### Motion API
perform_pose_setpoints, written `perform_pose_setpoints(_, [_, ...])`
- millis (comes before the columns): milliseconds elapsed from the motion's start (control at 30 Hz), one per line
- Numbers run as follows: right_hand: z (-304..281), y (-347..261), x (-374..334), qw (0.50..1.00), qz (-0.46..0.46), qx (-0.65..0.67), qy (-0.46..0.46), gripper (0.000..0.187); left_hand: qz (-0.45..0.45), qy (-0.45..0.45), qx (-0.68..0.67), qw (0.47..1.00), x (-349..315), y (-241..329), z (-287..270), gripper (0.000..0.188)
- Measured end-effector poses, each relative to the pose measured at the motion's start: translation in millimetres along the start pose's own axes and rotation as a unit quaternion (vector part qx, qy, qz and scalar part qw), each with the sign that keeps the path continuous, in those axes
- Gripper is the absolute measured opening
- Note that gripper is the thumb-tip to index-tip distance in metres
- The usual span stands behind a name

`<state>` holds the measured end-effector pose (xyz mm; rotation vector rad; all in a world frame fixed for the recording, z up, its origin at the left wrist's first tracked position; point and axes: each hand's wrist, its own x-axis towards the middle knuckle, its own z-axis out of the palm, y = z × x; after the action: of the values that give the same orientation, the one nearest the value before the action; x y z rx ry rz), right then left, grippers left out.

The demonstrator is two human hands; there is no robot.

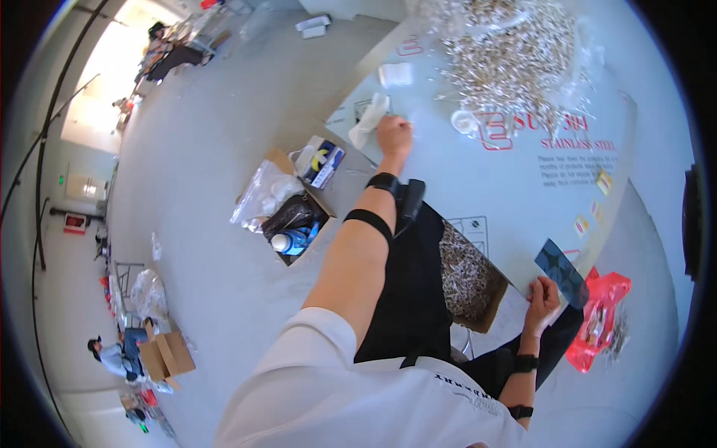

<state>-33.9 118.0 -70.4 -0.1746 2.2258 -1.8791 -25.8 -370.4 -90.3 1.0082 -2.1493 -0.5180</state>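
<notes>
Presently the white cloth (369,119) lies on the table (523,187), its long axis running away from the person, just beside the closed left hand (394,136). Right hand (543,296) pinches a dark sheet (562,272) at the table's near edge. Metal scraps (508,60) are heaped beyond the cloth.

The pile of small metal parts (508,52) at one o'clock runs off the top edge, and its single pieces are too small to tell apart. At seven o'clock a crouching person (112,357) beside a cardboard box (168,355) is too small to make out. The left hand (394,136) at twelve o'clock hides its own fingertips, so its grip on the white cloth (368,119) cannot be told.
</notes>
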Motion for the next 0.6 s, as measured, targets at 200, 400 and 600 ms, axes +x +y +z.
perform_pose_setpoints(200, [-2, -2, 2, 1.000, -0.005, 0.028, 0.004, 0.007, -0.184, -0.073, -0.352, 0.915, -11, 41, -24, 0.003])
perform_pose_setpoints(400, [36, -71, -12, 0.979, 0.072, 0.103, -0.162, 0.051, 0.145, -0.312, -0.297, 0.891, -120, 131, -48, 0.005])
perform_pose_setpoints(600, [38, -19, -18, 0.943, 0.182, 0.217, -0.172, 0.031, 0.159, -0.366, -0.287, 0.871, -248, 190, -61, 0.014])
